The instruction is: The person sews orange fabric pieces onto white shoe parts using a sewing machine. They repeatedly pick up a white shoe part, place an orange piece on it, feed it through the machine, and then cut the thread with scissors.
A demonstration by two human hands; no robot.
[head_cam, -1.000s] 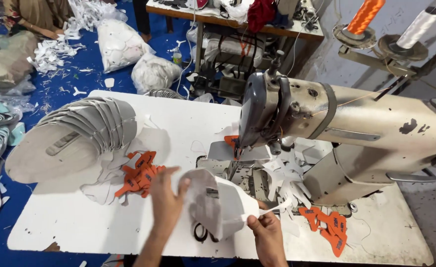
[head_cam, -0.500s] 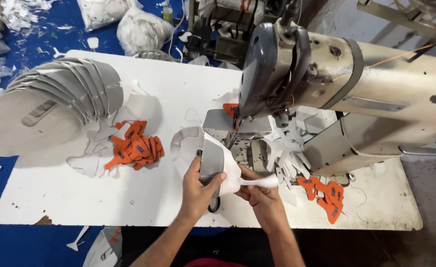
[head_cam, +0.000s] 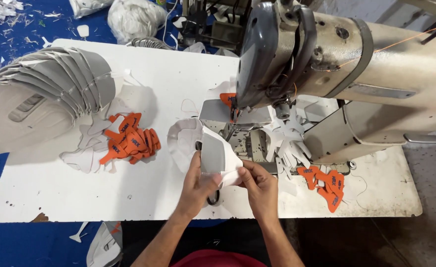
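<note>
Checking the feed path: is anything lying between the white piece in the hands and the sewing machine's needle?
Nothing visible does. Both the left hand and right hand hold the white piece just short of the needle; only the bare machine bed lies between. An orange tab sits behind the needle.

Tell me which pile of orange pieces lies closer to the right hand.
The smaller orange pile, right of the right hand beside the sewing machine's base. The bigger orange pile lies left, beyond the left hand.
</note>
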